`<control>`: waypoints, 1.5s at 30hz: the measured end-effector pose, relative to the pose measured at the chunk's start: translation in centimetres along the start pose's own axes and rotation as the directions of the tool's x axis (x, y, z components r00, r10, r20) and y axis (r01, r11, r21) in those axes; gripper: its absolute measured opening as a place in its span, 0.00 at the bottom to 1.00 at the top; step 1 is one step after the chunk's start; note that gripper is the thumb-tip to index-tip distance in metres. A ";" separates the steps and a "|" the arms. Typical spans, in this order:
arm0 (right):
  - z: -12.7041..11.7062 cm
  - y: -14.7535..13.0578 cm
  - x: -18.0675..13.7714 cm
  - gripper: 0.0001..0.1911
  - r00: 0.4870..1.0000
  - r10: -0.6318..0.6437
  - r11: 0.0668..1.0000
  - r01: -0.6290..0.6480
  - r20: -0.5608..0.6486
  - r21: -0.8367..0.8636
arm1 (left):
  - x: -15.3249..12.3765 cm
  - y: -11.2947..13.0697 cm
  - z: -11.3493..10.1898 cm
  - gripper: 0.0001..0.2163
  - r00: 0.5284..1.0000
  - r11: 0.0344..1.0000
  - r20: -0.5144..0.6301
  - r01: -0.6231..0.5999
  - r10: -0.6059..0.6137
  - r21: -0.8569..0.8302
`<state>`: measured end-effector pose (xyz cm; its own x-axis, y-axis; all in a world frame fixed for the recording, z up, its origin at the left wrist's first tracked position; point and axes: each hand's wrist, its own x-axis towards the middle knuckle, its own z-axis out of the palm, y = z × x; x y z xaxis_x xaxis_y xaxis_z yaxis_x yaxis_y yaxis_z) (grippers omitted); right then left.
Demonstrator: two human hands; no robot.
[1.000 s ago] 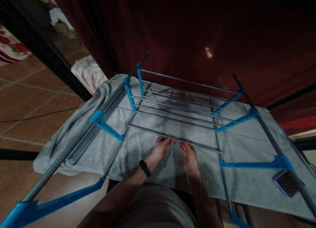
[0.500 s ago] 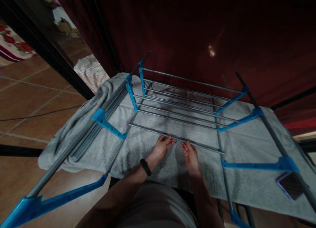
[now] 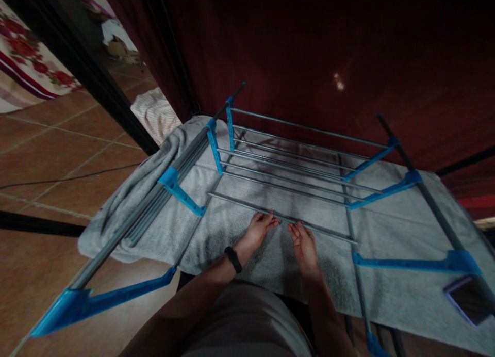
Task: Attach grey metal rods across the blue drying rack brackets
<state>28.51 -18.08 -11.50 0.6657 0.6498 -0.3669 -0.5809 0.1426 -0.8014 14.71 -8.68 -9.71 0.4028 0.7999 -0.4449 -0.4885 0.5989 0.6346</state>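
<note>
A loose grey metal rod lies crosswise in front of me, pinched near its middle by both hands. My left hand, with a black band on its wrist, has its fingers closed on the rod. A short way to the right, my right hand grips the same rod between thumb and fingers. Around them stands a drying rack frame with grey side tubes and blue plastic brackets. Several crossbars are fitted between the far brackets.
More grey rods lie bundled by the left side tube. Beneath the frame spreads a grey blanket, with a phone at its right. A dark red curtain hangs behind. A cable crosses the tiled floor at left.
The whole view has shifted slightly, so everything appears a little farther right. Both hands keep hold of the rod in nearly the same place against the rack.
</note>
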 end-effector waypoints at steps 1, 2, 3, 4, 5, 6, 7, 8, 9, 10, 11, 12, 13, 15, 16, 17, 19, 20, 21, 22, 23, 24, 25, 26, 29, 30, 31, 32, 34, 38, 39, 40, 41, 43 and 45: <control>0.0 0.0 0.0 0.22 1.000 0.003 1.000 -0.003 -0.002 0.002 | 0.0 0.0 0.0 0.20 1.000 1.000 0.004 -0.005 0.005 0.005; 0.0 0.0 0.0 0.22 1.000 0.005 1.000 -0.005 -0.002 0.005 | 0.1 -0.1 -0.1 0.21 1.000 1.000 0.007 -0.010 0.010 0.010; 0.0 0.0 0.0 0.22 1.000 0.006 1.000 -0.006 0.000 0.007 | 0.1 -0.1 -0.1 0.21 1.000 1.000 0.011 -0.014 0.014 0.016; 0.0 0.0 0.0 0.21 1.000 0.004 1.000 -0.004 0.004 0.007 | 0.2 -0.2 -0.1 0.21 1.000 1.000 0.012 -0.017 0.017 0.022; 0.0 0.0 -0.1 0.21 1.000 0.001 1.000 -0.001 0.007 0.005 | 0.3 -0.3 -0.2 0.21 1.000 0.999 0.013 -0.019 0.019 0.026; -0.1 0.0 -0.1 0.20 1.000 -0.002 1.000 0.002 0.010 0.002 | 0.3 -0.3 -0.2 0.21 1.000 0.999 0.013 -0.020 0.020 0.030; -0.1 -0.1 -0.1 0.20 1.000 -0.004 1.000 0.004 0.011 0.001 | 0.4 -0.4 -0.2 0.22 1.000 0.999 0.013 -0.023 0.022 0.030; -0.1 -0.1 -0.2 0.20 1.000 -0.003 1.000 0.003 0.007 0.002 | 0.4 -0.4 -0.3 0.22 1.000 0.999 0.016 -0.026 0.025 0.027; -0.1 -0.1 -0.2 0.20 1.000 0.000 1.000 0.000 0.003 0.006 | 0.4 -0.4 -0.3 0.22 0.999 0.999 0.021 -0.030 0.029 0.022; -0.1 -0.2 -0.2 0.20 1.000 0.006 1.000 -0.006 0.000 0.011 | 0.3 -0.4 -0.3 0.23 0.999 0.999 0.027 -0.034 0.033 0.017; -0.1 -0.2 -0.3 0.20 1.000 0.012 1.000 -0.012 0.000 0.018 | 0.3 -0.4 -0.3 0.23 0.999 0.999 0.035 -0.037 0.036 0.013; -0.1 -0.3 -0.3 0.21 1.000 0.016 1.000 -0.016 0.000 0.026 | 0.2 -0.4 -0.4 0.23 0.998 0.999 0.041 -0.039 0.039 0.010; -0.1 -0.4 -0.3 0.21 1.000 0.018 0.999 -0.018 0.000 0.033 | 0.2 -0.4 -0.3 0.23 0.998 0.999 0.044 -0.040 0.040 0.008; -0.1 -0.5 -0.4 0.21 1.000 0.022 0.999 -0.022 -0.005 0.037 | 0.0 -0.2 -0.2 0.23 0.998 0.999 0.037 -0.041 0.041 0.002; -0.1 -0.5 -0.4 0.21 1.000 0.024 0.999 -0.024 -0.007 0.036 | 0.0 -0.1 -0.1 0.23 0.999 0.999 0.028 -0.041 0.041 -0.001; -0.1 -0.6 -0.4 0.21 1.000 0.027 0.999 -0.027 -0.007 0.034 | -0.1 0.0 0.0 0.23 0.999 0.999 0.020 -0.040 0.040 -0.004; -0.1 -0.7 -0.4 0.21 0.999 0.034 0.999 -0.034 -0.001 0.041 | -0.3 0.2 0.2 0.22 0.999 0.999 -0.004 -0.043 0.043 -0.011; -0.1 -0.7 -0.4 0.20 0.999 0.036 0.998 -0.036 0.002 0.053 | -0.5 0.3 0.4 0.22 0.999 0.999 -0.019 -0.049 0.049 -0.017; -0.2 -0.8 -0.4 0.20 0.999 0.037 0.997 -0.037 0.002 0.066 | -0.6 0.5 0.5 0.21 0.998 0.998 -0.035 -0.056 0.056 -0.024; -0.2 -0.8 -0.3 0.20 0.999 0.038 0.996 -0.038 -0.001 0.076 | -0.7 0.6 0.6 0.22 0.997 0.997 -0.050 -0.065 0.063 -0.031; -0.2 -0.9 -0.3 0.19 0.999 0.040 0.996 -0.039 -0.005 0.081 | -0.8 0.7 0.7 0.22 0.996 0.997 -0.061 -0.074 0.072 -0.036; -0.2 -0.9 -0.2 0.19 0.999 0.042 0.996 -0.041 -0.009 0.083 | -0.9 0.9 0.8 0.22 0.995 0.996 -0.065 -0.082 0.079 -0.038; -0.2 -0.9 -0.1 0.18 0.999 0.046 0.995 -0.045 -0.011 0.084 | -1.0 1.0 0.8 0.23 0.994 0.995 -0.065 -0.089 0.086 -0.037; -0.2 -1.0 -0.1 0.18 0.999 0.051 0.995 -0.050 -0.009 0.085 | -1.1 1.0 0.9 0.23 0.994 0.995 -0.062 -0.095 0.093 -0.032; 0.0 -1.1 -0.1 0.16 0.998 0.070 0.993 -0.069 -0.007 0.091 | -1.4 1.2 1.1 0.24 0.992 0.994 -0.054 -0.111 0.110 -0.011; 0.0 -1.1 -0.2 0.16 0.997 0.076 0.993 -0.075 -0.008 0.090 | -1.4 1.2 1.2 0.24 0.993 0.994 -0.049 -0.112 0.112 -0.005; 0.0 -1.2 -0.3 0.15 0.997 0.081 0.993 -0.079 -0.014 0.086 | -1.5 1.2 1.3 0.25 0.993 0.994 -0.042 -0.112 0.112 0.000; -0.1 -1.3 -0.4 0.14 0.996 0.086 0.993 -0.084 -0.023 0.082 | -1.6 1.2 1.4 0.25 0.993 0.994 -0.035 -0.109 0.109 0.005; -0.3 -1.5 -0.7 0.12 0.994 0.097 0.993 -0.093 -0.045 0.079 | -1.7 1.1 1.7 0.24 0.995 0.996 -0.023 -0.093 0.093 0.017; -0.7 -2.5 -1.0 0.04 0.986 0.130 0.987 -0.118 -0.101 0.112 | -2.1 0.9 2.4 0.24 0.997 0.995 0.013 -0.075 0.074 0.060; -0.7 -2.8 -1.1 0.03 0.983 0.144 0.983 -0.130 -0.112 0.128 | -2.3 1.0 2.7 0.24 0.996 0.994 0.027 -0.083 0.081 0.074; -0.6 -3.1 -1.2 0.02 0.979 0.161 0.979 -0.143 -0.123 0.146 | -2.5 1.1 3.0 0.24 0.995 0.992 0.041 -0.094 0.091 0.088; -0.5 -3.5 -1.3 0.03 0.975 0.177 0.974 -0.155 -0.131 0.164 | -2.7 1.3 3.4 0.24 0.993 0.989 0.053 -0.107 0.102 0.104; -0.2 -4.1 -1.4 0.05 0.969 0.209 0.963 -0.180 -0.131 0.202 | -3.1 1.8 4.3 0.22 0.990 0.980 0.068 -0.135 0.127 0.145; 0.2 -4.6 -1.5 0.06 0.966 0.234 0.952 -0.204 -0.112 0.228 | -3.3 2.3 5.3 0.19 0.985 0.968 0.081 -0.166 0.153 0.190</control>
<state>30.07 -19.59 -7.12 0.5594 0.5773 -0.5948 -0.7957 0.1729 -0.5805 16.33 -10.17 -3.43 0.3846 0.8763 -0.2901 -0.3925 0.4397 0.8079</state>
